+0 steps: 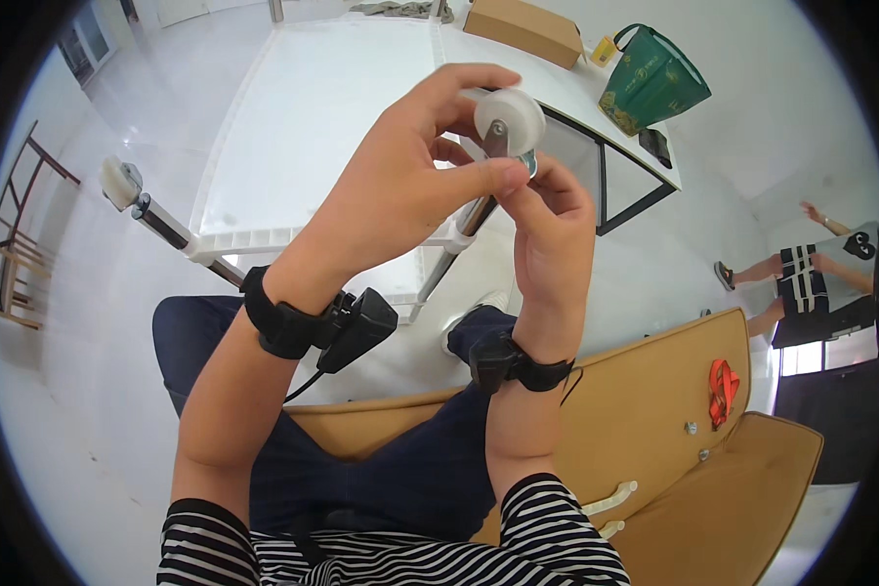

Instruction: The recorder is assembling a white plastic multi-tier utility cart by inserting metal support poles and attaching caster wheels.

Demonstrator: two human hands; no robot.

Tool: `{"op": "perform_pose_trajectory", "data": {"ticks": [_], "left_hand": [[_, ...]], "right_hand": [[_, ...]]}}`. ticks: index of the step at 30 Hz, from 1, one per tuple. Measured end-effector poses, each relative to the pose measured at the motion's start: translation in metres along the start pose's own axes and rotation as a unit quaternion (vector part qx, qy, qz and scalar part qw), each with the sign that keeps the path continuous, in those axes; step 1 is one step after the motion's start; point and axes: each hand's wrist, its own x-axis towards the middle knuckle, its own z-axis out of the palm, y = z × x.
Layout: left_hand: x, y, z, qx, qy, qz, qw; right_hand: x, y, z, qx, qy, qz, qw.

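Observation:
My left hand (400,161) curls round a white caster wheel (511,119) with a metal bracket, its thumb pressing near the bracket. Close against it, my right hand (555,220) pinches the caster's lower part between thumb and fingers. The caster is by the upper end of a chrome tube (438,278); whether it sits in the tube is hidden by my hands. This tube passes through the corner of a white plastic shelf (298,127). Another white caster (120,183) stands on the end of the shelf's left tube (163,223).
I sit on a tan sofa (596,410) with red straps (722,393), small metal casters and white plastic pieces (610,500) on it. A white table (596,98) with a black frame holds a cardboard box (524,31) and a green bag (654,80). Another person (820,273) is at right.

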Motion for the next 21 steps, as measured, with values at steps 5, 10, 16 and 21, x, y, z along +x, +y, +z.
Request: {"op": "perform_pose_trajectory", "data": {"ticks": [5, 10, 16, 21], "left_hand": [[0.002, 0.005, -0.005, 0.033, -0.022, 0.009, 0.999], [0.001, 0.006, -0.005, 0.011, -0.006, -0.017, 1.0], [0.0, 0.004, -0.003, 0.005, -0.031, -0.034, 0.999], [0.002, 0.002, -0.001, -0.018, -0.017, -0.02, 0.999]], "right_hand": [[-0.001, 0.001, 0.005, -0.014, 0.019, 0.002, 1.0], [-0.002, -0.008, 0.004, -0.004, 0.01, 0.033, 0.999], [0.001, 0.004, -0.005, 0.036, -0.018, -0.01, 0.999], [0.002, 0.004, 0.0, 0.054, 0.01, 0.017, 0.998]]}}
